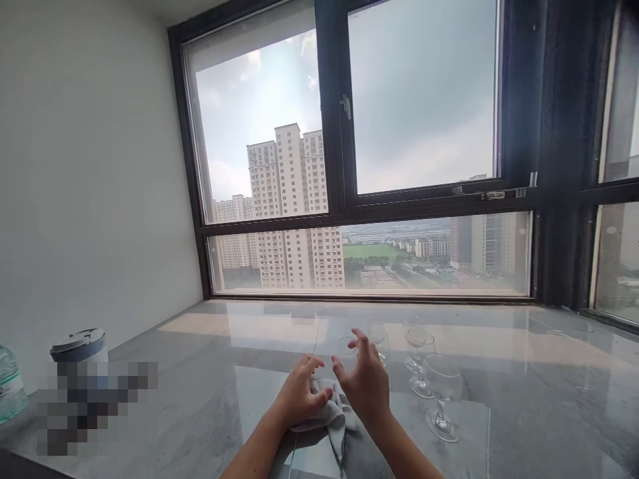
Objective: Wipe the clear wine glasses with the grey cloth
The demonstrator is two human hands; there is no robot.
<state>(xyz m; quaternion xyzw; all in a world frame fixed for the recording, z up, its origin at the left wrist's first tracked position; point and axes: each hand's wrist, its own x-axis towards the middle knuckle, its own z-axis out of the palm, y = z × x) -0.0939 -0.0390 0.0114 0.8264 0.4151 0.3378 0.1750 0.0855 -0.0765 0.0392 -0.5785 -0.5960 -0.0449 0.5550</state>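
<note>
My left hand (302, 392) is curled over a crumpled grey cloth (329, 419) on the shiny grey surface. Just to its right, my right hand (368, 382) is raised with thumb and fingers apart, nothing visible between them. Several clear stemmed glasses stand upright to the right of that hand: the nearest glass (442, 382) is in front, and another glass (422, 359) is behind it. A further glass (380, 339) is partly hidden behind my right hand. A faint round rim (348, 345) shows between the hands; its lower part is hidden.
At the far left stand a green-tinted plastic bottle (10, 386), cut by the frame edge, and a lidded container (82, 346), beside a pixelated patch. A dark-framed window (334, 216) rises behind the grey tiled sill (200, 399). A white wall (90, 166) bounds the left side.
</note>
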